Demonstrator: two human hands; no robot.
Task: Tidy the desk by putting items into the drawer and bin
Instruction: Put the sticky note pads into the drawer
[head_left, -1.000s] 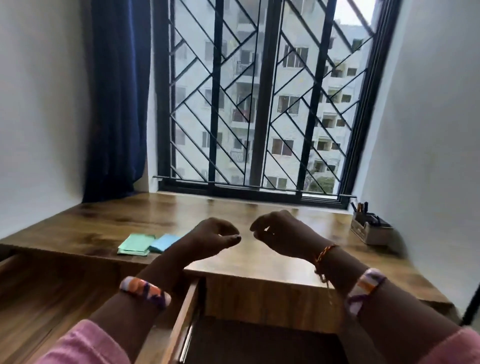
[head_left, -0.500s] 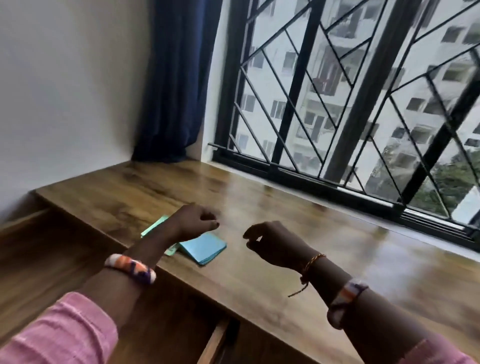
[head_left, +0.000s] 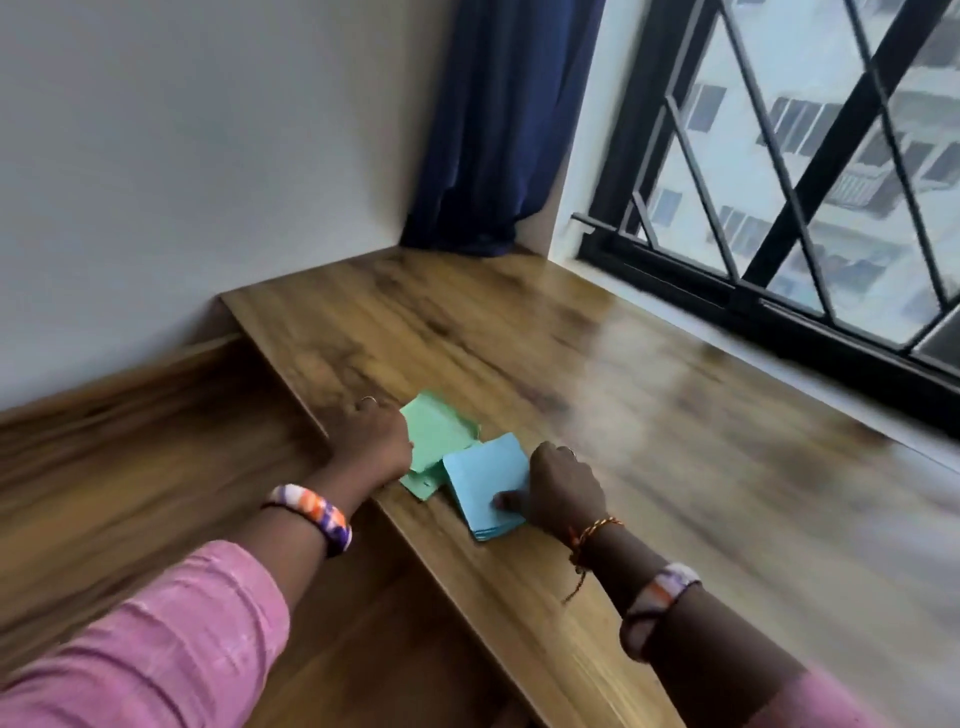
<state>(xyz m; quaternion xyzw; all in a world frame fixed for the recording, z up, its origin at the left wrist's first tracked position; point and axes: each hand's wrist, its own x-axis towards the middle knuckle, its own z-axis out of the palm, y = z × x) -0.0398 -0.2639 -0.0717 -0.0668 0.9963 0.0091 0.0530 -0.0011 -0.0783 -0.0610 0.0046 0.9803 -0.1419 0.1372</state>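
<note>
The blue paper stack (head_left: 485, 483) lies flat on the counter (head_left: 649, 415) near its front edge, under the thumb side of the right hand (head_left: 563, 493), whose thumb presses on the top sheet while the curled fingers sit at the stack's right edge; whether they have got underneath it cannot be told. Just to the left, touching and partly tucked under the blue one, is the green paper stack (head_left: 439, 436), with the left hand (head_left: 376, 441) resting on its left edge, fingers bent down onto the paper, pressing on it and not yet closed around it. Both piles look like loose, thin sheets: light, floppy, and likely to fan out or slide apart if lifted by one corner, so the safer hold is probably a pinch across the whole thickness at an edge, thumb on top and fingers below, or drawing each pile to the counter's front edge to get under it. The green sheets already sit unevenly, so squaring them first would help. Beyond the hands the counter is bare wood running to a dark window frame (head_left: 727, 291) on the right and a blue curtain (head_left: 498, 130) in the far corner. Nothing blocks the lift. Neither drawer nor bin is in view here, and much of the scene is motion-blurred.
</note>
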